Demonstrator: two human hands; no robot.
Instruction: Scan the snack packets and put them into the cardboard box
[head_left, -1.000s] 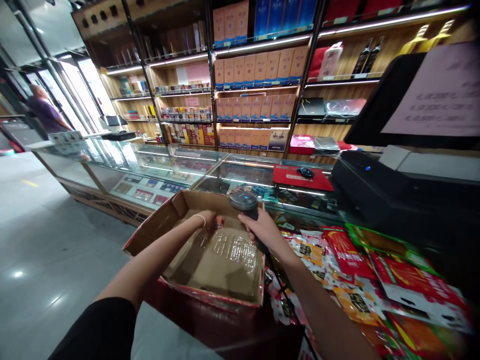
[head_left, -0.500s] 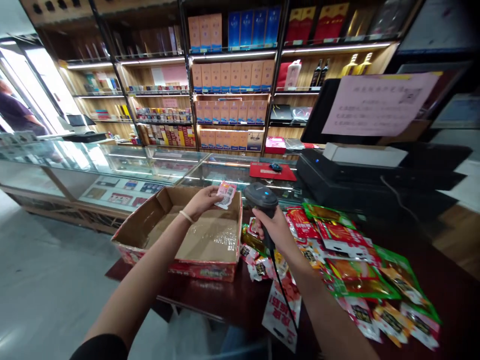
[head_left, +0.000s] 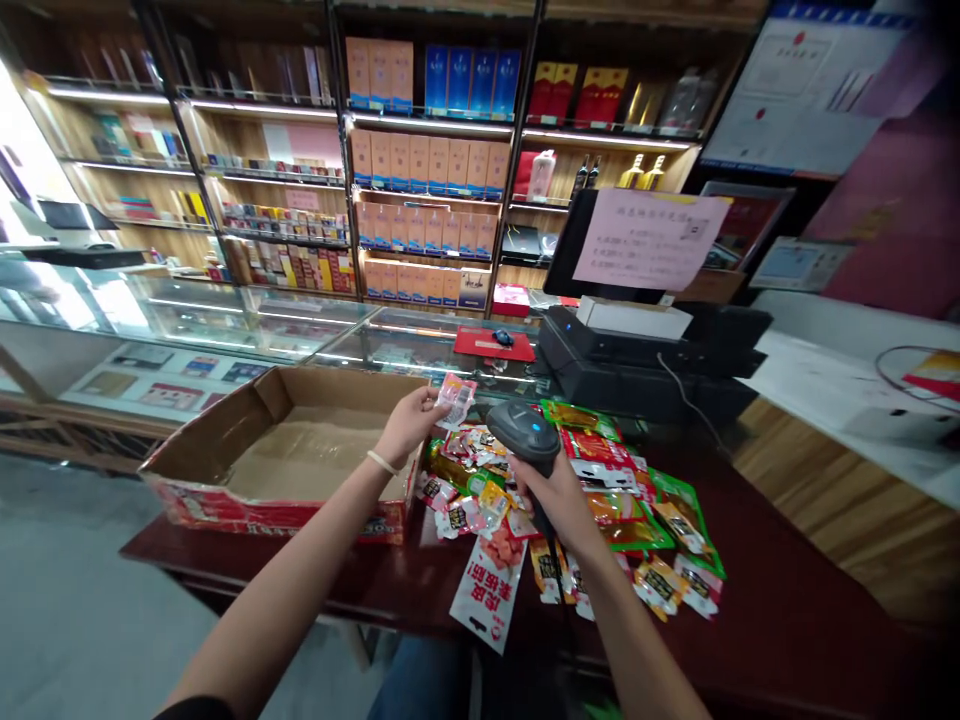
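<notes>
Pinched in my left hand [head_left: 409, 428] is a small pink and white snack packet [head_left: 456, 398], held up over the right rim of an open cardboard box [head_left: 300, 515]. My right hand [head_left: 559, 495] is wrapped round the handle of a black barcode scanner [head_left: 523, 432], which has a blue light on top. The scanner's head is just right of the packet, apart from it. Below and around the scanner lies a spread of snack packets [head_left: 461, 515]. A larger white and red snack bag [head_left: 491, 590] lies at the table's front edge.
A dark red table [head_left: 780, 610] carries the box and packets. Behind it stand a glass display counter [head_left: 322, 345], a red mouse pad [head_left: 480, 345] and a black register monitor [head_left: 562, 245] with a pink paper. Stocked shelves [head_left: 431, 120] line the back wall.
The view has swung to the right, so the scene sits further left. The packet in my left hand has moved from above the box toward its right rim, nearer the scanner.
</notes>
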